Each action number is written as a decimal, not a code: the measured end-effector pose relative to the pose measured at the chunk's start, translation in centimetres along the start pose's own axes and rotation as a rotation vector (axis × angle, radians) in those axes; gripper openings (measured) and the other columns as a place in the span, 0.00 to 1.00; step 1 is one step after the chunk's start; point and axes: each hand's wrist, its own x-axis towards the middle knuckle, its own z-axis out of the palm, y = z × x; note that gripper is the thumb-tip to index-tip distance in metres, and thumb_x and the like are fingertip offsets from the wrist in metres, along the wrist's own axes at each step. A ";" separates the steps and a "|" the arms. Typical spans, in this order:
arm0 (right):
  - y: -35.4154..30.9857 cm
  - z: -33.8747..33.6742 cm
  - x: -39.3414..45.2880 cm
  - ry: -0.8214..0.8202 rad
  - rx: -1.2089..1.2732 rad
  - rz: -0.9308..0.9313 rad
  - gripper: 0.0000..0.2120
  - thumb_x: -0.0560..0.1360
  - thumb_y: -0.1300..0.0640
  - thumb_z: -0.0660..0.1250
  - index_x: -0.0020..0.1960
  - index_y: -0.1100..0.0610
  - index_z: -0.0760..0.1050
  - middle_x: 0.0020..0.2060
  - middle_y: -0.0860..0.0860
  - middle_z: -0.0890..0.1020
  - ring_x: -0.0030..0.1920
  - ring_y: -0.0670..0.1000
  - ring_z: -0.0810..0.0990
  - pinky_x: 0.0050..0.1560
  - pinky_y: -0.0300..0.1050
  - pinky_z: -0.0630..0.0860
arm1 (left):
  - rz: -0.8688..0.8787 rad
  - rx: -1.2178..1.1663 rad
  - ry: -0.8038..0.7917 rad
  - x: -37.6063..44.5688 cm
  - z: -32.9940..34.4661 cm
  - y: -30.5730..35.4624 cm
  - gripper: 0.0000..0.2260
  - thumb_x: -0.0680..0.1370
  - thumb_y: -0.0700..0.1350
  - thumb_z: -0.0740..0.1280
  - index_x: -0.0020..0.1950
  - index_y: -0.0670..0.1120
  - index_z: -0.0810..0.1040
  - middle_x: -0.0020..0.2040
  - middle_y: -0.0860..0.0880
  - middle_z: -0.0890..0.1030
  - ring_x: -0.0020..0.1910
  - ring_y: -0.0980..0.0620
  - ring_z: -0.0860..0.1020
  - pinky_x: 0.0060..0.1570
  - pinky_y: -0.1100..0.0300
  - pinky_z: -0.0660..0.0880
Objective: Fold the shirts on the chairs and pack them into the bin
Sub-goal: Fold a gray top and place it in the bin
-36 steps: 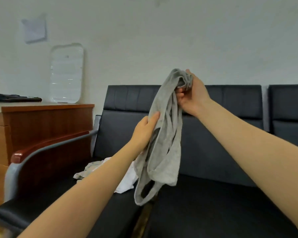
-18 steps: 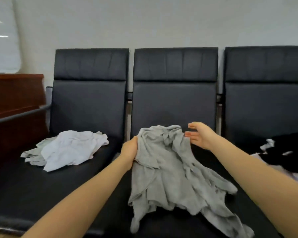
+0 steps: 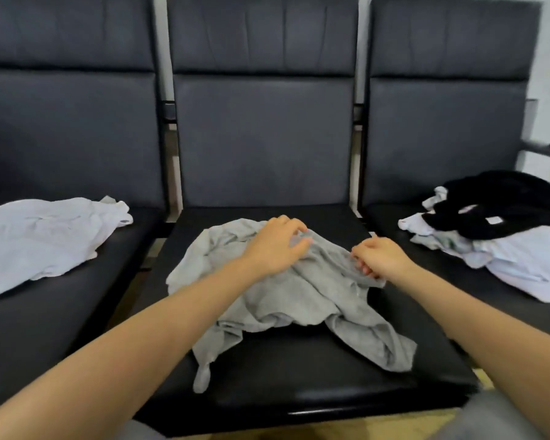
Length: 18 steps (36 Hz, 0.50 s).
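Lying crumpled: grey shirt [image 3: 299,300], no legible txt

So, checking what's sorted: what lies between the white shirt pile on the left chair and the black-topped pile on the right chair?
Head view: the grey shirt, crumpled on the middle chair, both hands on it.

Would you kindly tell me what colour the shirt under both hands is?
Plain light grey shirt, with no pattern; the head view shows it.
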 end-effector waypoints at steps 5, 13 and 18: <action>2.1 -1.3 -2.5 -0.006 -0.369 -0.114 0.16 0.78 0.53 0.64 0.33 0.58 0.75 0.31 0.51 0.78 0.33 0.47 0.74 0.33 0.37 0.68 | 0.271 0.093 -0.248 2.7 5.0 2.2 0.24 0.75 0.65 0.64 0.65 0.53 0.74 0.61 0.53 0.76 0.60 0.53 0.73 0.59 0.52 0.72; 3.0 -3.6 -4.6 -0.061 -0.220 -0.105 0.20 0.76 0.44 0.67 0.41 0.61 0.81 0.34 0.53 0.82 0.35 0.46 0.77 0.39 0.41 0.73 | 0.080 -0.041 -0.246 2.7 4.9 1.3 0.17 0.81 0.56 0.60 0.34 0.51 0.68 0.35 0.51 0.75 0.39 0.50 0.75 0.42 0.54 0.70; 2.1 0.4 -5.3 -0.165 -0.566 -0.184 0.21 0.70 0.35 0.69 0.49 0.52 0.74 0.42 0.46 0.77 0.45 0.48 0.77 0.45 0.46 0.73 | -0.243 -0.496 0.238 2.1 0.6 -1.2 0.15 0.82 0.50 0.59 0.40 0.43 0.73 0.39 0.45 0.75 0.40 0.51 0.72 0.46 0.57 0.69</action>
